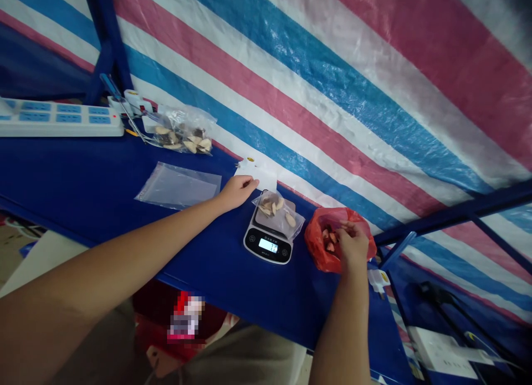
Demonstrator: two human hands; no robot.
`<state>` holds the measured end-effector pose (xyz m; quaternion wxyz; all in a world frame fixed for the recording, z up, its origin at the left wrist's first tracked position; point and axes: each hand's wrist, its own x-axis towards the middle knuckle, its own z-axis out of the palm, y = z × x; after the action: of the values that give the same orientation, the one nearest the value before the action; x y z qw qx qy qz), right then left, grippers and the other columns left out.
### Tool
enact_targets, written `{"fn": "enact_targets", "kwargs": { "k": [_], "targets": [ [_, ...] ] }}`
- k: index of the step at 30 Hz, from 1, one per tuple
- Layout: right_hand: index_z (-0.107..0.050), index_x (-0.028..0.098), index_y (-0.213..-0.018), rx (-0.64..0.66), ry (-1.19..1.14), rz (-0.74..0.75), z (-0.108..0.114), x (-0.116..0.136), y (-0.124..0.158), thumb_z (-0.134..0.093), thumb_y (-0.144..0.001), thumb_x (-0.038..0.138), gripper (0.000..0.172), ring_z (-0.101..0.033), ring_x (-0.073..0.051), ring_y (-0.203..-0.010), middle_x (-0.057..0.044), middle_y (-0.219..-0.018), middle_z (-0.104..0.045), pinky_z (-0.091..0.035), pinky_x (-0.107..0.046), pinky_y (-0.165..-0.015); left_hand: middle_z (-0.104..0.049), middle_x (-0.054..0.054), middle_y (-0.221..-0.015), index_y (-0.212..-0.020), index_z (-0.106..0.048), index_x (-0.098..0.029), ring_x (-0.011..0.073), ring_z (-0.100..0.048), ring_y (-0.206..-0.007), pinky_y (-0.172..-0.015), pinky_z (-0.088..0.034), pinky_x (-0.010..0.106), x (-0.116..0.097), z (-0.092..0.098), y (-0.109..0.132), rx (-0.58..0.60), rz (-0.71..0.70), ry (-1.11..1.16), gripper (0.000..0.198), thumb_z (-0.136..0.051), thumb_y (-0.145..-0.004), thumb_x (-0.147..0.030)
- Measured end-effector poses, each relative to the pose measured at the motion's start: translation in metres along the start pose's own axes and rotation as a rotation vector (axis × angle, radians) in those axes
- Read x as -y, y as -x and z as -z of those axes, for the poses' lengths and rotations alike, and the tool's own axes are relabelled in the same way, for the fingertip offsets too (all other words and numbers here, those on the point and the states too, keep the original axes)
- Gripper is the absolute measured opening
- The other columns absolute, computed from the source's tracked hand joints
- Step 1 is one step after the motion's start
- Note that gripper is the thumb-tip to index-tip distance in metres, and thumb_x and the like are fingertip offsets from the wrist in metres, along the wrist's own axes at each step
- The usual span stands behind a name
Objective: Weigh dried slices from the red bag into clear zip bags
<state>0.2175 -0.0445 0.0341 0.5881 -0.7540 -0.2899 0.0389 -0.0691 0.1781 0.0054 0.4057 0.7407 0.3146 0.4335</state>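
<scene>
A small digital scale (268, 247) with a lit display stands on the blue table. On its plate lies a clear plastic bag (291, 221) holding several pale dried slices (272, 206). My left hand (240, 191) is closed beside the scale's far left corner, over a white block (266, 179); whatever its curled fingers hold, if anything, is hidden. Right of the scale sits a red plastic bag (318, 257), its mouth spread around reddish-brown pieces (330, 240). Inside that mouth, my right hand (353, 240) has its fingers drawn together among the pieces; what they grip cannot be made out.
A flat clear bag (178, 185) lies left of my left hand. Filled clear bags (185, 133) rest against the striped tarp (249, 91), near a screwdriver (120, 99) and a white power strip (62, 119). A white plug (378, 280) is beyond the red bag. The table's front edge (233, 307) runs before me.
</scene>
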Motion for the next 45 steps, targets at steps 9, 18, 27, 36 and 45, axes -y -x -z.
{"fn": "enact_targets", "kwargs": {
  "k": [9,18,27,36,45],
  "targets": [
    [-0.066,0.018,-0.083,-0.011,-0.063,-0.017,-0.004,0.013,0.005,-0.063,-0.059,0.029,0.026,-0.052,-0.011,-0.049,0.004,-0.059,-0.06,-0.041,-0.021,-0.045,-0.033,-0.005,-0.054,-0.056,-0.036,-0.021,0.0117,-0.036,-0.056,-0.059,-0.027,0.031,0.002,0.0,0.0,0.009,0.007,-0.004,0.045,-0.05,-0.09,-0.045],
    [-0.066,0.018,-0.085,0.093,-0.041,-0.069,-0.007,0.018,0.013,-0.067,-0.058,0.03,0.03,-0.057,-0.014,-0.046,0.001,-0.06,-0.065,-0.041,-0.022,-0.038,-0.032,-0.005,-0.054,-0.055,-0.035,-0.021,0.0113,-0.035,-0.056,-0.059,-0.027,0.03,0.001,0.0,0.0,0.009,-0.001,-0.012,0.045,-0.05,-0.09,-0.045],
    [-0.065,0.019,-0.087,0.113,-0.032,-0.117,-0.009,0.016,0.012,-0.068,-0.058,0.034,0.033,-0.058,-0.017,-0.045,0.0,-0.059,-0.065,-0.04,-0.024,-0.032,-0.028,-0.005,-0.054,-0.055,-0.031,-0.021,0.0112,-0.032,-0.056,-0.058,-0.026,0.03,-0.002,0.001,0.001,0.006,-0.012,-0.004,0.046,-0.051,-0.09,-0.044],
    [-0.065,0.019,-0.09,0.121,0.028,-0.107,-0.009,0.019,0.015,-0.064,-0.064,0.036,0.031,-0.053,-0.016,-0.04,0.001,-0.058,-0.064,-0.039,-0.025,-0.032,-0.028,-0.005,-0.054,-0.055,-0.031,-0.021,0.0115,-0.033,-0.056,-0.058,-0.026,0.03,-0.003,0.001,0.001,0.015,-0.004,-0.007,0.046,-0.051,-0.09,-0.045],
    [-0.069,0.02,-0.084,0.052,0.306,-0.022,0.004,0.015,0.009,-0.059,-0.075,0.033,0.019,-0.061,-0.018,-0.053,-0.003,-0.065,-0.067,-0.047,-0.028,-0.05,-0.029,-0.005,-0.054,-0.055,-0.031,-0.021,0.0117,-0.033,-0.055,-0.058,-0.026,0.03,-0.001,0.001,0.001,0.016,-0.017,-0.011,0.046,-0.051,-0.09,-0.044]
  ]
}}
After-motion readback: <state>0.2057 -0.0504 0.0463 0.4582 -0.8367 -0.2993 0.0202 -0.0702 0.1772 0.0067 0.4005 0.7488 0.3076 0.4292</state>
